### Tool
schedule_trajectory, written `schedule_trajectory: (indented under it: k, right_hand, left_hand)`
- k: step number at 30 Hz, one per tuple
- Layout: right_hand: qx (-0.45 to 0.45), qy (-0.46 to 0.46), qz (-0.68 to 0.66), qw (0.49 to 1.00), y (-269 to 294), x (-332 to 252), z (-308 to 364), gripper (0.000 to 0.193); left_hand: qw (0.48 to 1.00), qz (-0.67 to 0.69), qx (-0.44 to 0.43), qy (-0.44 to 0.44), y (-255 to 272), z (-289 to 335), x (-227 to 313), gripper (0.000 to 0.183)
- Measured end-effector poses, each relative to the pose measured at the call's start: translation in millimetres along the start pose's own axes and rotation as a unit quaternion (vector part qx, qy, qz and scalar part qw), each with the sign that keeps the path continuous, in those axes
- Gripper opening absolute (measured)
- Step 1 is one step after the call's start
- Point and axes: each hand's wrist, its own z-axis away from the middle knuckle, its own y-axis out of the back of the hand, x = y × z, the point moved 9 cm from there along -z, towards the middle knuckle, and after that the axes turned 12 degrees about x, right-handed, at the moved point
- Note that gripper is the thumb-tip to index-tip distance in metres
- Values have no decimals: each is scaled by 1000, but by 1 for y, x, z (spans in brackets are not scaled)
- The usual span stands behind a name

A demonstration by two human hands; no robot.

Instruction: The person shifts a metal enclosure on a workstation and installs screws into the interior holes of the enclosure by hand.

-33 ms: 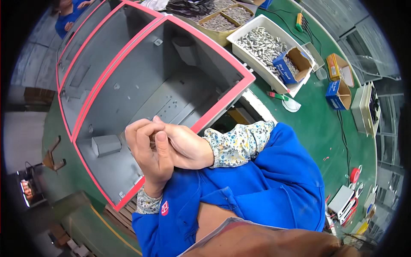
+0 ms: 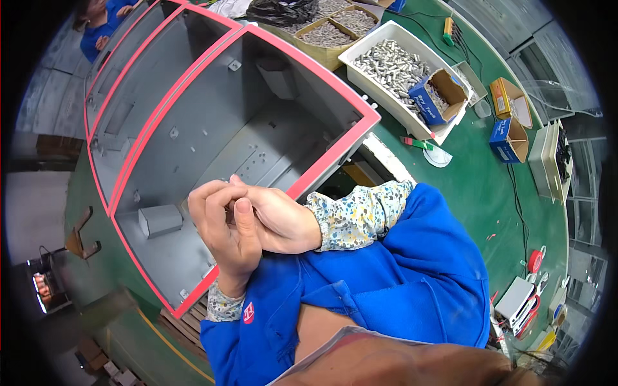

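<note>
My left hand and my right hand are together in front of my chest, above the near edge of a grey metal cabinet. The left fingers curl over the right hand, with the left thumb upright against it. Most of the right fingers are hidden behind the left hand, so what they do does not show. No object appears between the hands. Under them lies the open grey cabinet, its front rims lined with pink-red strips. Patterned cuffs and blue sleeves cover my arms.
On the green table at right stand a white bin of small metal cylinders, a blue box inside it, more small boxes, cables and a tape roll. Sacks of small parts lie at the back. A blue-clad person is at far left.
</note>
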Motion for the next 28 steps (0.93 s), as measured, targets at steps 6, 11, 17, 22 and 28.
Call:
schedule_trajectory:
  k: [6, 11, 17, 22, 28]
  right_hand:
    - [5, 71, -8, 997, 10, -52, 21, 27]
    - [0, 245, 94, 965, 2, -185, 76, 28]
    - [225, 382, 90, 892, 127, -372, 44, 19]
    - [340, 345, 206, 850, 184, -449, -22, 70]
    - [318, 319, 356, 819, 177, -445, -72, 82]
  left_hand:
    - [994, -44, 71, -77, 6, 1, 19, 12]
    - [980, -114, 159, -31, 51, 21, 8, 14]
    - [955, -103, 274, 46, 80, 54, 0, 14]
    - [948, -137, 285, 33, 72, 62, 9, 13]
    - [908, -283, 306, 38, 86, 82, 20, 10]
